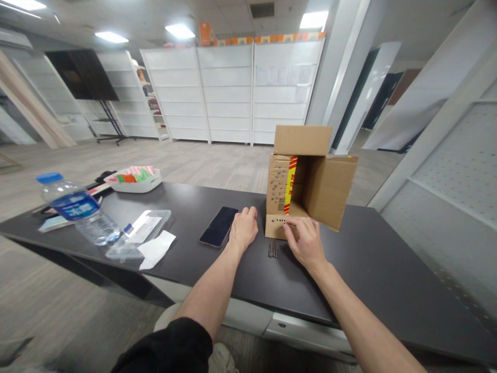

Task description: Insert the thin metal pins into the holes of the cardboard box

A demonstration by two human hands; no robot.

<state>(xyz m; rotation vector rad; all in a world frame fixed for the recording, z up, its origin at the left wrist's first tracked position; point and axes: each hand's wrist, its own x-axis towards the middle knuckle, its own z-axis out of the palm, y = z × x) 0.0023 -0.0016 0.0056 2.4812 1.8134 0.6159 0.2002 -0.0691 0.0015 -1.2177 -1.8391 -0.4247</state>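
The nails (pixel 272 248) lie lengthwise away from me on the desk (pixel 194 207), between my loosely curled left hand (pixel 244 228) and nearly pinched right hand (pixel 306 239) at the box (pixel 336 190), grips unclear.

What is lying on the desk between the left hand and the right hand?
In the head view, a few slim metal pieces, perhaps screws, lie on the desk between the left hand and the right hand, near the cardboard box.

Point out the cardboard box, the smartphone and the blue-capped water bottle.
Cardboard box (pixel 332 191), head view: on its open side flap.
Smartphone (pixel 218 227), head view: on the middle of its dark screen.
Blue-capped water bottle (pixel 77 206), head view: on its blue label.
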